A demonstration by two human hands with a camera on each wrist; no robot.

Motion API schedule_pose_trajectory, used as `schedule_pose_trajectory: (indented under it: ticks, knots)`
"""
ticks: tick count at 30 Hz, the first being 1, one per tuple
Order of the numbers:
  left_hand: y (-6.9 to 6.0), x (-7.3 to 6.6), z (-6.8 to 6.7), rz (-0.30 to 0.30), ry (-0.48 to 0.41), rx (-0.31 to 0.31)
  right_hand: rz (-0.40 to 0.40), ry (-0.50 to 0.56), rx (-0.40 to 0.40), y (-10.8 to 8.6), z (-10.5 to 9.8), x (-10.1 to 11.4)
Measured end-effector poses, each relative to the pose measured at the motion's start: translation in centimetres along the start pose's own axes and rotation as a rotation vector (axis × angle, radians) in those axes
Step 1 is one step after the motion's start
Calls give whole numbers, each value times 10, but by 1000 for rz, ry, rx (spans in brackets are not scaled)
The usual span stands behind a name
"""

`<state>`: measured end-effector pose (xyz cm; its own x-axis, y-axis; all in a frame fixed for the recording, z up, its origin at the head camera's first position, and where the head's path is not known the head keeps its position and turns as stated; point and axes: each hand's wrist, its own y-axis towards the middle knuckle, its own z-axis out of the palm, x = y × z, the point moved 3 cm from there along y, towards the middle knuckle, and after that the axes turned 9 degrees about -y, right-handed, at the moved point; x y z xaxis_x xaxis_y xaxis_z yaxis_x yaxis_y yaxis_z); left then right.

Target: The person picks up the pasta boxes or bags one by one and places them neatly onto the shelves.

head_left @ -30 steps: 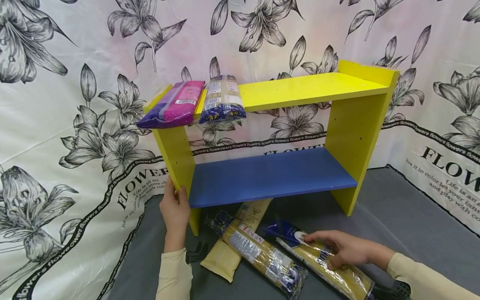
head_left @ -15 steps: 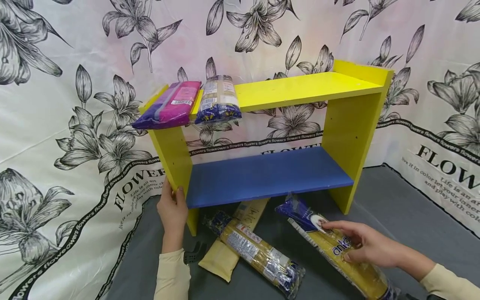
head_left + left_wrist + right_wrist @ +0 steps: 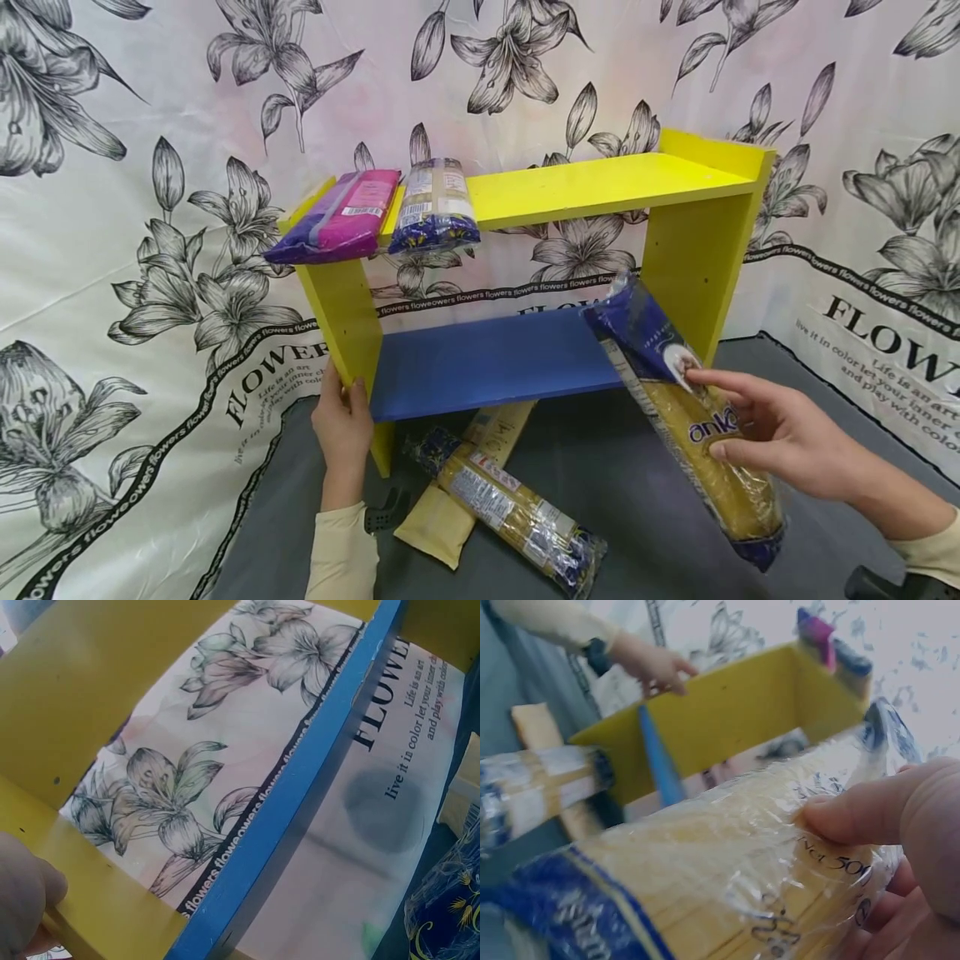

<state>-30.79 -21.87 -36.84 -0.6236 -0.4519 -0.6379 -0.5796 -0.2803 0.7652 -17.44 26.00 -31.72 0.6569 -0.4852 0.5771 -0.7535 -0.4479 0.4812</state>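
Note:
My right hand [image 3: 795, 433] grips a clear and blue pasta packet [image 3: 705, 417], held tilted in the air before the right part of the shelf unit; the right wrist view shows the thumb pressed on the film of the packet [image 3: 735, 862]. With thumb and fingers, my left hand [image 3: 343, 421] holds the front edge of the unit's yellow left side panel [image 3: 345, 325]. On the yellow top board [image 3: 570, 187] lie a pink and purple packet [image 3: 348, 212] and a blue-ended packet [image 3: 435, 204], side by side at the left.
The blue lower shelf [image 3: 495, 358] spans the unit. On the grey surface [image 3: 637, 533] below, another pasta packet [image 3: 510, 508] lies across a beige packet [image 3: 438, 521], partly under the unit. A flowered cloth [image 3: 210, 100] hangs behind.
My right hand has lifted the pasta packet off the grey surface, up and to the right, so its blue top overlaps the lower shelf in view. My left hand stays on the side panel.

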Motion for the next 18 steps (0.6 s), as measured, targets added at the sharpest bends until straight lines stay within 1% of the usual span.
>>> schedule_pose_trajectory:
  ticks: [3,6,10,11,12,14,17,18]
  knots:
    - [0,0,0,-7,2,0,21,-73,-60,10,-15,11]
    - [1,0,0,-23,1,2,25,-124,-110,21,-30,20]
    - [2,0,0,-37,6,1,28,-132,-160,36,-46,29]
    - [2,0,0,-36,9,1,30,-123,-170,41,-50,30]
    - [2,0,0,-36,10,1,35,-90,-176,45,-53,32]
    - [2,0,1,-34,11,-1,60,-70,-191,55,-61,36]
    - [1,0,1,-34,9,-3,87,5,-219,73,-75,44]
    - [1,0,1,-36,6,-3,89,51,-227,80,-80,47]
